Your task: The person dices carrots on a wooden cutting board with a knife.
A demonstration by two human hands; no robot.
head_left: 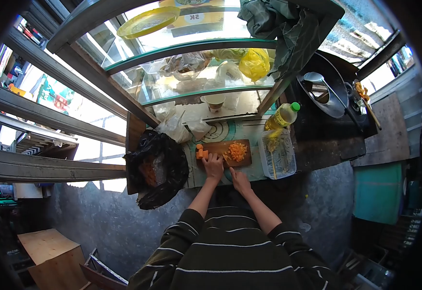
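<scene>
A wooden chopping board (247, 153) lies on the counter in front of me. Chunks of carrot (202, 154) are at its left end, and a heap of finely chopped carrot (236, 151) is on its right half. My left hand (214, 167) rests over the board with bent fingertips pressed on carrot beside the chunks; the piece beneath is mostly covered. Just to the right, at the board's front edge, my right hand (240, 182) is closed round a knife, its handle hidden in the fist and its blade hard to make out.
A black plastic bag (141, 186) sits open on the left. To the right are a plastic tub (289, 162) with a utensil inside and a green-capped bottle (282, 116). A wok (334, 104) stands farther right. The glass display case (187, 48) rises behind the board.
</scene>
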